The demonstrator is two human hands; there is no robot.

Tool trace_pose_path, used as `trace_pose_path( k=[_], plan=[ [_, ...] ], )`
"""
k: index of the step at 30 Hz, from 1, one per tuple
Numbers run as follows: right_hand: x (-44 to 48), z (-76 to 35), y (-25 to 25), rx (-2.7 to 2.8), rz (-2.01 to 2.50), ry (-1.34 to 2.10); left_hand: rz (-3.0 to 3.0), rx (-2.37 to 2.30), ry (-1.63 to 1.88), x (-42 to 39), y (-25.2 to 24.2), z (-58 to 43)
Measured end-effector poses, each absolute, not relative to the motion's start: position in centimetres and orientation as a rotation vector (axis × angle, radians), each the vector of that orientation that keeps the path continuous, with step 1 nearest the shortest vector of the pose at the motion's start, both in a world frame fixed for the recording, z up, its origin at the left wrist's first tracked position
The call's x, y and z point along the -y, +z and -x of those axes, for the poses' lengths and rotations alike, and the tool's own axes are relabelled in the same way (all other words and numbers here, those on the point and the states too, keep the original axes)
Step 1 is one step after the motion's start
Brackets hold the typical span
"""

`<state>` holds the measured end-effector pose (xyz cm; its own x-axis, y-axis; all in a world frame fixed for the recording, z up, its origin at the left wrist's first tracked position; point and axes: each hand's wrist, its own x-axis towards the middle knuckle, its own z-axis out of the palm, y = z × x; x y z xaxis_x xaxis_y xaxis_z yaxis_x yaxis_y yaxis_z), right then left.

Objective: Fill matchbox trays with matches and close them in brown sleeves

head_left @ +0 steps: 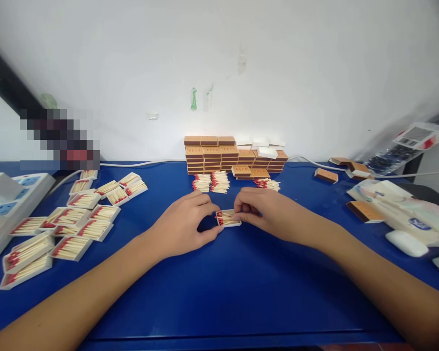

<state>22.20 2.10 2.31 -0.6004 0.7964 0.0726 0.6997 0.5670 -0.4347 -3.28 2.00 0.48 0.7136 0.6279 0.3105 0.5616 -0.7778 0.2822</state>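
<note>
A small white matchbox tray (pixel 227 218) filled with red-tipped matches lies on the blue table (pixel 219 292) between my hands. My left hand (pixel 185 222) pinches its left end with thumb and forefinger. My right hand (pixel 267 209) is curled over its right end, fingertips pressing on the matches. Loose bundles of matches (pixel 211 182) lie just behind, in front of a stack of brown matchbox sleeves (pixel 227 155).
Several filled open trays (pixel 69 226) are spread at the left, beside white power strips (pixel 7 200). More matches (pixel 267 184) and white trays (pixel 263 146) sit by the stack. Loose sleeves (pixel 364 211), plastic bags (pixel 402 209) and a white mouse-like object (pixel 406 243) lie at the right.
</note>
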Motion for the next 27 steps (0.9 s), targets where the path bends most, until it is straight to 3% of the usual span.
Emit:
trace_pose_path(
  k=[16,27],
  plan=[
    [-1.9,-22.1,1.9,2.589,1.264,0.329,-2.766,-0.951,0.592,-2.0,0.4,3.2],
    [-0.5,-20.4,1.2,2.673,0.940,0.371,-2.741,-0.937,0.601,-2.0,0.5,3.2]
  ],
)
